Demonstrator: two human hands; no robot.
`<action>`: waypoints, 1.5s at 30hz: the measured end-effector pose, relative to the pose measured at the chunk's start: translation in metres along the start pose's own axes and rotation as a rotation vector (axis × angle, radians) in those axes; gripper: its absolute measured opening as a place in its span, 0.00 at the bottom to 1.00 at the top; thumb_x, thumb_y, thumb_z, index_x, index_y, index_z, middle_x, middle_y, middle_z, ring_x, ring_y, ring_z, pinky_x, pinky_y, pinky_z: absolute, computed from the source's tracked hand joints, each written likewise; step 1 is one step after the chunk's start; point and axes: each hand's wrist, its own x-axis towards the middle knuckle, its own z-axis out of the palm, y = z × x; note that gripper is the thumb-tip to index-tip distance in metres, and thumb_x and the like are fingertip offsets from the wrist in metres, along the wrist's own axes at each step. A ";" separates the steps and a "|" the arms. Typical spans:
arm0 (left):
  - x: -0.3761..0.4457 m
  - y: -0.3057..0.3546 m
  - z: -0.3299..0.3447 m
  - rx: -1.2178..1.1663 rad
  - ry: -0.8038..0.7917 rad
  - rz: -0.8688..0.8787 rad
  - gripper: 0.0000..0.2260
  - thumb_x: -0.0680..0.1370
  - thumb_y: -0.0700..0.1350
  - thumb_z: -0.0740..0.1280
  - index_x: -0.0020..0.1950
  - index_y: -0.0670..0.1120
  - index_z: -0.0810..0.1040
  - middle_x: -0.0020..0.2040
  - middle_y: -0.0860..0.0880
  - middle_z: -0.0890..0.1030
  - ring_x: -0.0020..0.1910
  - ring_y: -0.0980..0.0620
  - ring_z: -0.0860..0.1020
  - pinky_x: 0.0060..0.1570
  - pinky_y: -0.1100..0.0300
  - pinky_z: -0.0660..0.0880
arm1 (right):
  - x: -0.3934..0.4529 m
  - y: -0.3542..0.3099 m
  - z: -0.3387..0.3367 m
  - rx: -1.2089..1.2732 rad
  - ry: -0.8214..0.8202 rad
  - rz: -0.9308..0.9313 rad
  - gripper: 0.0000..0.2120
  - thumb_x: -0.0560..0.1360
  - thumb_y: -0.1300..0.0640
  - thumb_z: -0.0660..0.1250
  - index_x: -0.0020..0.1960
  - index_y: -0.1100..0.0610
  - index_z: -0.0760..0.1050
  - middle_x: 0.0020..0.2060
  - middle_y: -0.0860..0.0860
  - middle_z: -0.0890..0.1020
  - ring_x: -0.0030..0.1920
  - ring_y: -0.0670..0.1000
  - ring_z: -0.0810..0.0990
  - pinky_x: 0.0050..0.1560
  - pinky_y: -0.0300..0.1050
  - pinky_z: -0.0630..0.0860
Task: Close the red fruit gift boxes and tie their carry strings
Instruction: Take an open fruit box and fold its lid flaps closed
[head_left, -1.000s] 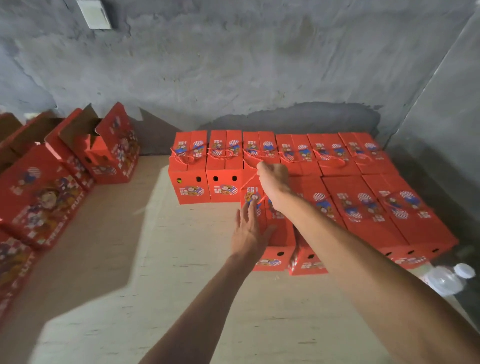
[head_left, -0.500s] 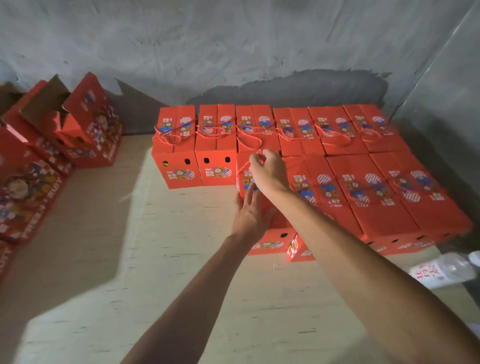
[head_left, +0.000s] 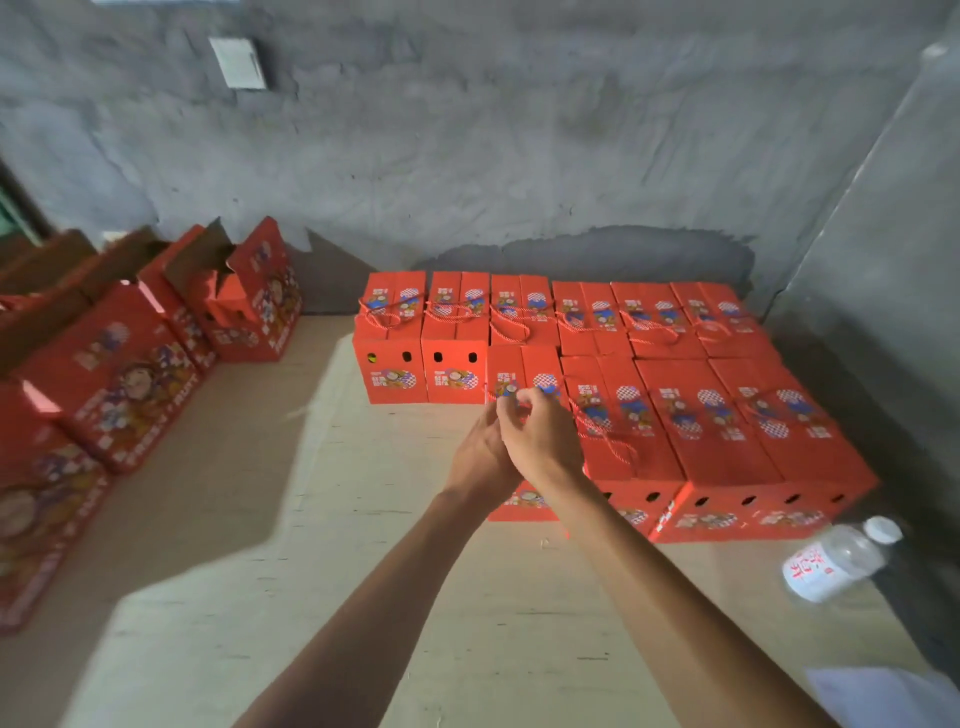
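Note:
Closed red fruit gift boxes (head_left: 670, 332) stand in two rows against the grey wall, red carry strings lying across their tops. Both my hands meet over the nearest left box (head_left: 522, 366) of the front row. My right hand (head_left: 545, 434) has its fingers curled and pinches that box's red carry string (head_left: 491, 397) at the box top. My left hand (head_left: 475, 452) lies right beside it, partly hidden behind it, fingertips at the same string. Motion blur hides the string's exact state.
Several open red boxes (head_left: 244, 296) with raised flaps line the left side, larger ones (head_left: 119, 379) nearer me. A plastic water bottle (head_left: 836, 561) lies at the right by the front row. White paper (head_left: 893, 696) sits at the bottom right. Pale board floor (head_left: 322, 545) lies below my arms.
My right hand has pulled back from the far end of the box to its near top. My left hand has left the box's side and joined it at the string.

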 end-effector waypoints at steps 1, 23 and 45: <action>-0.017 0.002 -0.004 0.026 -0.012 0.020 0.22 0.78 0.39 0.68 0.73 0.42 0.73 0.68 0.43 0.75 0.68 0.45 0.73 0.61 0.53 0.73 | -0.019 0.003 -0.001 0.045 0.001 -0.015 0.19 0.81 0.43 0.63 0.62 0.55 0.79 0.57 0.50 0.84 0.58 0.52 0.82 0.52 0.43 0.73; -0.297 -0.122 -0.155 -0.180 0.402 -0.487 0.13 0.82 0.45 0.69 0.65 0.44 0.79 0.63 0.50 0.79 0.48 0.54 0.83 0.49 0.55 0.81 | -0.250 -0.100 0.127 0.221 -0.319 -0.096 0.28 0.73 0.35 0.72 0.66 0.49 0.74 0.63 0.43 0.80 0.61 0.46 0.79 0.61 0.46 0.75; -0.402 -0.442 -0.385 -0.128 0.472 -0.623 0.31 0.79 0.45 0.73 0.78 0.44 0.64 0.75 0.42 0.69 0.71 0.44 0.71 0.67 0.55 0.71 | -0.310 -0.382 0.451 0.106 -0.435 -0.190 0.34 0.73 0.33 0.70 0.70 0.53 0.69 0.62 0.49 0.82 0.60 0.53 0.82 0.59 0.53 0.78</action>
